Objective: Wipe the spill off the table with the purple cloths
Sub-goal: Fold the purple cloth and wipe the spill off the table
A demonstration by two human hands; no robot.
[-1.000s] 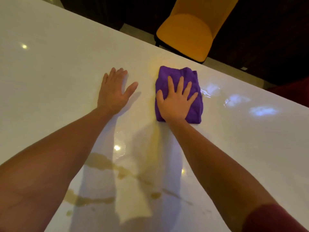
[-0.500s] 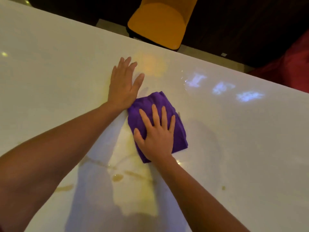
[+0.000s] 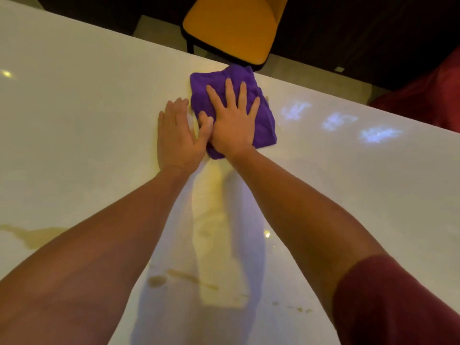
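Right hand flat on purple cloth

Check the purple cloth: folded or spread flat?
Folded. The purple cloth forms a thick compact pad with creases under the flat right hand.
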